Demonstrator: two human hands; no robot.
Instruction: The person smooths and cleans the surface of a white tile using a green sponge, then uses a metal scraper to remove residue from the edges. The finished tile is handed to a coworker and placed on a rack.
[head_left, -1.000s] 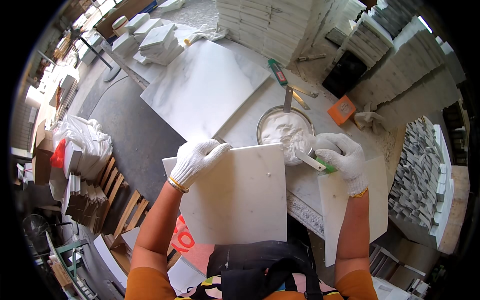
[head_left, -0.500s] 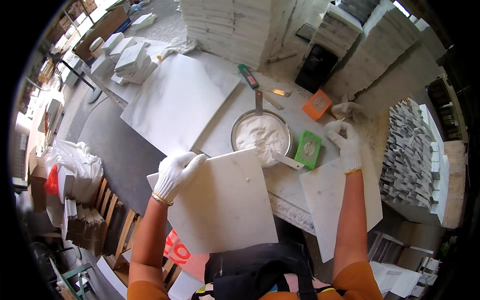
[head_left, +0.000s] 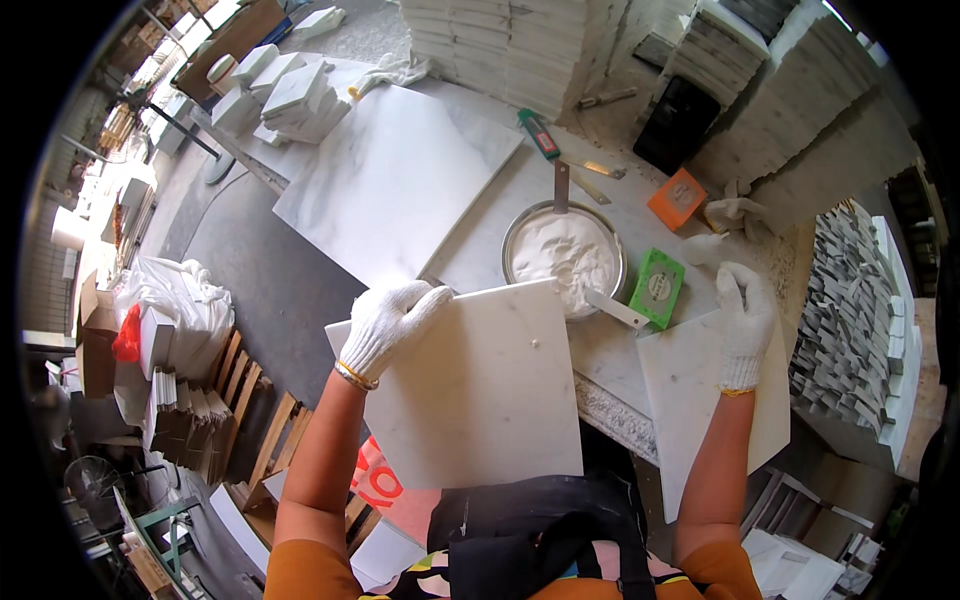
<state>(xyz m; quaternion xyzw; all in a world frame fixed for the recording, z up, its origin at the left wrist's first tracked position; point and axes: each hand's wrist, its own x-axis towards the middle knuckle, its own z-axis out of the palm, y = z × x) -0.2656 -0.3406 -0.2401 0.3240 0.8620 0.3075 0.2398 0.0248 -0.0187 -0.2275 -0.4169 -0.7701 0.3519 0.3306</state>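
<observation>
My left hand (head_left: 395, 325), in a white knit glove, grips the upper edge of a square white marble tile (head_left: 480, 400), which rests tilted against my lap. A small pale speck sits on the tile's face. My gloved right hand (head_left: 745, 325) is over a second marble tile (head_left: 690, 400) at the table's right front edge. Its thumb and fingers are pinched together; what they hold, if anything, is hidden. Just beyond lies a small white piece (head_left: 703, 248), its kind unclear. A metal bowl (head_left: 624, 250) of white paste holds two putty knives, near a green box (head_left: 657, 287).
A large marble slab (head_left: 390, 180) lies at the table's left. An orange box (head_left: 676, 198), a green-handled tool (head_left: 540, 133) and a black phone (head_left: 677, 125) lie farther back. Tall stone stacks (head_left: 500, 60) border the back. Stone mosaic pieces (head_left: 845, 320) are piled at right.
My right hand has drawn back toward me from beside the orange box, uncovering the small white piece, and its fingers have closed up. My left hand keeps its grip on the tile. The view has shifted.
</observation>
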